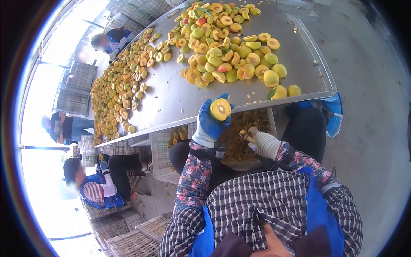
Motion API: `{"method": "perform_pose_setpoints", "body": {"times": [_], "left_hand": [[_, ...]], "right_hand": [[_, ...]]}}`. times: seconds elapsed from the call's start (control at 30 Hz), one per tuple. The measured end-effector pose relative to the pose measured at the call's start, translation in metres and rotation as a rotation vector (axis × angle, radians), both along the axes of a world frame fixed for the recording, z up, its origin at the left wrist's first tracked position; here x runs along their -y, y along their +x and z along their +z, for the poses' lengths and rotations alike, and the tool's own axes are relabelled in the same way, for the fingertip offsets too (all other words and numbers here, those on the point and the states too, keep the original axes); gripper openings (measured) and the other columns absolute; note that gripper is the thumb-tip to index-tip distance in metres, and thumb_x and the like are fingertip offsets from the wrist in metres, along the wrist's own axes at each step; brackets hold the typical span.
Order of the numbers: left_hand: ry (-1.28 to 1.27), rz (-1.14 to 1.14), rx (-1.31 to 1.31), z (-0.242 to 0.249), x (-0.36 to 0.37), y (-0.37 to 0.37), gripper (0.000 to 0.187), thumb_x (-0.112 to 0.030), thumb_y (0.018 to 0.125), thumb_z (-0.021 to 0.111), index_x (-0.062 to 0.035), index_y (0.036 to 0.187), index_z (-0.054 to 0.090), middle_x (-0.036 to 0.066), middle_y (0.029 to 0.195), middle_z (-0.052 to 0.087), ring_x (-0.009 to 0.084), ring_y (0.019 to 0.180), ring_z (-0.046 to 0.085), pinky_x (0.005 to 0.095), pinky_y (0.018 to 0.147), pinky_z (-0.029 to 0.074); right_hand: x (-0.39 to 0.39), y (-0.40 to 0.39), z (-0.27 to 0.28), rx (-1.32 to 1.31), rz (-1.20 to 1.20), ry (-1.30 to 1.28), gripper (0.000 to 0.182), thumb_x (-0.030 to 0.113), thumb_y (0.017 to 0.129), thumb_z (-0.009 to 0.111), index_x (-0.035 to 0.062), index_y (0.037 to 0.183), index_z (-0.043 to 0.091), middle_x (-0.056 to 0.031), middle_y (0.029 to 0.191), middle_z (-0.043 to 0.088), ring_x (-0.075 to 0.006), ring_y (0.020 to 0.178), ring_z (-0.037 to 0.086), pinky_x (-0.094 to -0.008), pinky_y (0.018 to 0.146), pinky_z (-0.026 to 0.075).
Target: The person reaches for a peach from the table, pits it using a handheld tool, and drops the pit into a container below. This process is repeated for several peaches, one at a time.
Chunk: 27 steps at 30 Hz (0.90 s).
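Note:
My left hand (209, 124), in a blue glove, is shut on a halved yellow peach (220, 109) with its cut face up, held just off the near edge of the metal table (171, 98). My right hand (262, 143), in a white knit glove, grips a small tool (245, 135) a little below and right of the peach. Both hands hover over a crate of pits and scraps (246, 124) that sits under the table edge by my knees.
A heap of whole and halved peaches (227, 47) lies on the table ahead, and a long band of halves (124, 85) runs along its far left side. Other workers (96, 184) sit at the left. Plastic crates (132, 242) stand on the floor.

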<state>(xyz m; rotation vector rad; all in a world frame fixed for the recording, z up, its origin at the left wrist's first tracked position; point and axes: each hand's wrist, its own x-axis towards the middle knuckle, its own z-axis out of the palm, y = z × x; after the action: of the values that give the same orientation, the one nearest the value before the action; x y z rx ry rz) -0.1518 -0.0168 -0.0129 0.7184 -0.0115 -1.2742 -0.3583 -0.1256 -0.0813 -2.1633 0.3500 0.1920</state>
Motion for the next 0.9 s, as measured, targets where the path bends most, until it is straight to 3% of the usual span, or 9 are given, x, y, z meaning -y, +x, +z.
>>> {"method": "perform_pose_setpoints", "body": {"times": [0.17, 0.23, 0.37, 0.47, 0.6, 0.63, 0.7, 0.8, 0.9], "left_hand": [[-0.006, 0.003, -0.044, -0.026, -0.039, -0.014, 0.065, -0.059, 0.093, 0.044, -0.0070, 0.131, 0.052, 0.016, 0.098, 0.068, 0.0261, 0.074, 0.068, 0.0384, 0.061, 0.059], [0.203, 0.190, -0.010, -0.037, -0.046, -0.027, 0.064, -0.060, 0.093, 0.044, -0.0055, 0.125, 0.056, 0.015, 0.098, 0.068, 0.0262, 0.074, 0.068, 0.0384, 0.062, 0.059], [0.231, 0.284, -0.055, -0.051, -0.048, -0.035, 0.060, -0.058, 0.094, 0.045, -0.0053, 0.120, 0.058, 0.012, 0.094, 0.068, 0.0249, 0.078, 0.068, 0.0390, 0.062, 0.059], [0.174, 0.203, -0.001, -0.059, -0.050, -0.031, 0.056, -0.054, 0.096, 0.045, -0.0057, 0.121, 0.058, 0.010, 0.098, 0.068, 0.0241, 0.084, 0.067, 0.0393, 0.062, 0.059], [0.231, 0.219, 0.073, -0.066, -0.047, -0.033, 0.053, -0.052, 0.097, 0.045, -0.0064, 0.122, 0.057, 0.009, 0.104, 0.066, 0.0231, 0.090, 0.066, 0.0392, 0.063, 0.059], [0.149, 0.196, 0.001, -0.074, -0.048, -0.032, 0.050, -0.047, 0.097, 0.046, -0.0055, 0.123, 0.057, 0.010, 0.108, 0.065, 0.0242, 0.094, 0.065, 0.0417, 0.069, 0.059], [0.065, 0.175, -0.065, -0.077, -0.048, -0.031, 0.047, -0.043, 0.098, 0.047, -0.0047, 0.123, 0.056, 0.012, 0.112, 0.064, 0.0254, 0.098, 0.064, 0.0442, 0.074, 0.058], [-0.039, 0.273, -0.081, -0.074, -0.041, -0.038, 0.038, -0.021, 0.093, 0.050, 0.0003, 0.124, 0.054, 0.019, 0.118, 0.061, 0.0321, 0.110, 0.059, 0.0528, 0.099, 0.045], [-0.188, 0.166, -0.096, -0.068, -0.040, -0.040, 0.038, -0.017, 0.091, 0.052, 0.0007, 0.124, 0.055, 0.020, 0.119, 0.061, 0.0318, 0.112, 0.058, 0.0493, 0.100, 0.045]], "right_hand": [[-0.003, 0.004, -0.011, 0.110, 0.018, -0.040, 0.034, 0.019, 0.087, 0.062, 0.0035, 0.115, 0.049, -0.0246, 0.092, 0.064, -0.0429, 0.089, 0.062, -0.0473, 0.076, 0.050], [-0.002, 0.002, -0.008, 0.128, 0.022, -0.059, 0.035, 0.017, 0.088, 0.061, 0.0014, 0.117, 0.049, -0.0256, 0.095, 0.064, -0.0431, 0.091, 0.062, -0.0473, 0.077, 0.050], [-0.004, 0.007, -0.026, 0.065, -0.023, -0.031, 0.043, 0.019, 0.087, 0.061, -0.0019, 0.121, 0.046, -0.0287, 0.094, 0.063, -0.0448, 0.090, 0.062, -0.0481, 0.077, 0.050], [-0.002, 0.007, 0.008, -0.102, -0.009, -0.100, 0.050, 0.020, 0.086, 0.061, -0.0021, 0.126, 0.041, -0.0297, 0.094, 0.063, -0.0455, 0.089, 0.062, -0.0483, 0.077, 0.050], [-0.003, 0.005, -0.025, 0.049, -0.021, -0.115, 0.056, 0.020, 0.086, 0.061, -0.0009, 0.131, 0.035, -0.0298, 0.095, 0.063, -0.0458, 0.089, 0.062, -0.0488, 0.078, 0.050], [-0.003, 0.003, -0.042, 0.154, -0.037, -0.122, 0.056, 0.020, 0.087, 0.061, -0.0001, 0.132, 0.034, -0.0296, 0.095, 0.063, -0.0459, 0.089, 0.062, -0.0488, 0.078, 0.050], [-0.006, 0.000, -0.019, 0.204, -0.078, -0.097, 0.054, 0.021, 0.088, 0.060, 0.0010, 0.131, 0.035, -0.0280, 0.094, 0.064, -0.0453, 0.087, 0.062, -0.0484, 0.076, 0.050], [-0.005, 0.005, 0.007, 0.251, -0.134, 0.023, 0.047, 0.023, 0.091, 0.058, 0.0026, 0.128, 0.038, -0.0252, 0.090, 0.064, -0.0437, 0.083, 0.063, -0.0473, 0.072, 0.050], [-0.011, 0.008, 0.004, 0.344, -0.163, 0.108, 0.038, 0.029, 0.095, 0.056, 0.0041, 0.121, 0.044, -0.0226, 0.082, 0.064, -0.0412, 0.075, 0.063, -0.0462, 0.065, 0.049]]}}
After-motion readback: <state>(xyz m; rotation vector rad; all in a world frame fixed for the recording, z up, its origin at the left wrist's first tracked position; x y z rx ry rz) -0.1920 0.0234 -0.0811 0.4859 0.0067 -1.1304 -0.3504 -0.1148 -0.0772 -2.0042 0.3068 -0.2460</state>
